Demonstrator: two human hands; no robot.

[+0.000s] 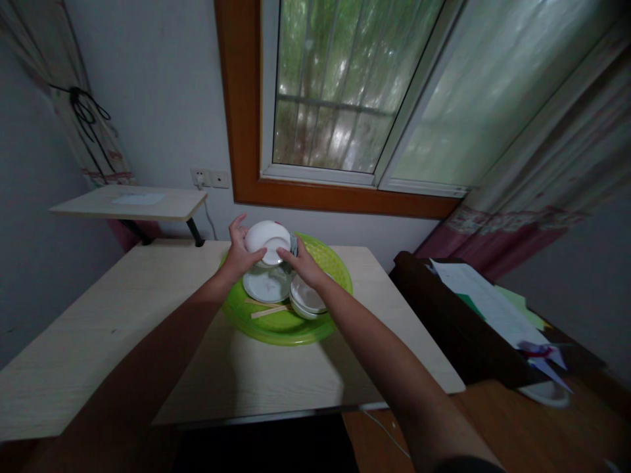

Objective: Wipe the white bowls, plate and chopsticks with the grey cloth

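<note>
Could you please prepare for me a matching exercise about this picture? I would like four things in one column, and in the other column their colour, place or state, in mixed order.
Things:
1. raised bowl
2. tray
3. chopsticks
4. outer window frame

Descriptions:
A. orange-brown, against the wall
B. lying on something green
C. held by the left hand and right hand
D. bright green, on the table

Pairs: 1-C, 2-D, 3-B, 4-A

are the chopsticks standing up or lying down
Lying down: the chopsticks rest lengthwise on the green tray, beside the stacked bowls.
</note>
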